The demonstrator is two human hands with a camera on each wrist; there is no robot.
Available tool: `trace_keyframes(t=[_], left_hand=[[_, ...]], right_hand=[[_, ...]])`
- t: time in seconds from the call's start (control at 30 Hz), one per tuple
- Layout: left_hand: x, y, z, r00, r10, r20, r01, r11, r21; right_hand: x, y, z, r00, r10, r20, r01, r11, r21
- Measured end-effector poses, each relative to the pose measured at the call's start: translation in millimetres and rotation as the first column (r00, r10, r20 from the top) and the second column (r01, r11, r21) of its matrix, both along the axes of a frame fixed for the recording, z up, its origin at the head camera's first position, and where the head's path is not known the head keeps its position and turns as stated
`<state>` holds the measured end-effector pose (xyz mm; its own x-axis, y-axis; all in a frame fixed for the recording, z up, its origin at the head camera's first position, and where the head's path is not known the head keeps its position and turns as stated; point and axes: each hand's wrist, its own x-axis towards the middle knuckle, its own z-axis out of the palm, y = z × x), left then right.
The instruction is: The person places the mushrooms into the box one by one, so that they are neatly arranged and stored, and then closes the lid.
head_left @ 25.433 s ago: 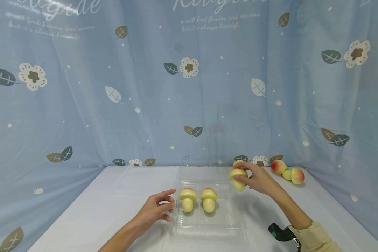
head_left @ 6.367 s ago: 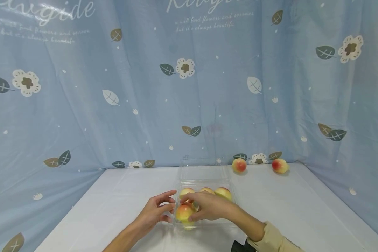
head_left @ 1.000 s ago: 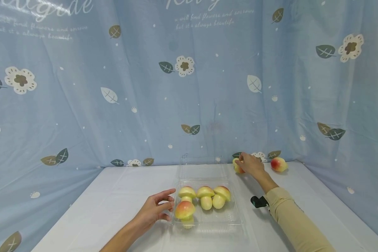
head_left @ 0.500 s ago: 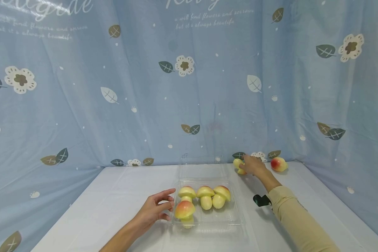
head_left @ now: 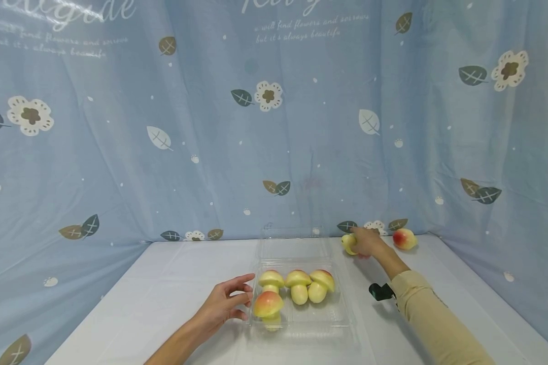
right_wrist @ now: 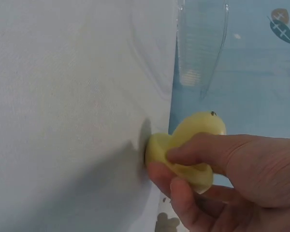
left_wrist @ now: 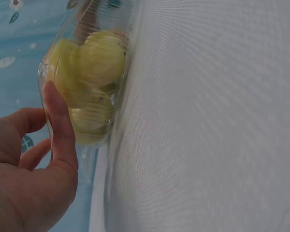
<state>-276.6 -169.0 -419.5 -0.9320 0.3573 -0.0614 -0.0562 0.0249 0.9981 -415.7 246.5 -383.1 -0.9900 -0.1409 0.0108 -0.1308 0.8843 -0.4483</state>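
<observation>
At the back right of the table, my right hand (head_left: 367,242) grips a toy mushroom (head_left: 348,244). In the right wrist view, thumb and fingers pinch the yellow mushroom (right_wrist: 198,128), partly covering it, close to the white tabletop. My left hand (head_left: 224,301) stays at the left side of a clear plastic clamshell box (head_left: 319,317), its fingers loosely bent. The left wrist view has its thumb (left_wrist: 62,125) and fingertips against the box edge. Several mushrooms with red-blushed caps lie in the box: three in the back row and one mushroom (head_left: 268,305) at the front left.
The box's clear lid (head_left: 294,246) stands raised at the back. Another red-and-yellow mushroom (head_left: 404,239) lies at the back right corner. A black device (head_left: 381,291) sits at the right wrist. A blue printed curtain (head_left: 210,152) hangs behind the white table (head_left: 173,274).
The right hand has turned the mushroom on the table, so its cap now points more to the right, and shifted it slightly right. The left hand and the boxed mushrooms have not moved.
</observation>
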Motion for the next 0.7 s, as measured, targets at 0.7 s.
trace_keyframes(t=[0.7], left_hand=[[0.3,-0.2,0.3,1.0,-0.012,0.001,0.012,1.0,0.004]], right_hand=[[4.2,1.8,3.9,0.998,0.018,0.065,-0.008,0.989,-0.147]])
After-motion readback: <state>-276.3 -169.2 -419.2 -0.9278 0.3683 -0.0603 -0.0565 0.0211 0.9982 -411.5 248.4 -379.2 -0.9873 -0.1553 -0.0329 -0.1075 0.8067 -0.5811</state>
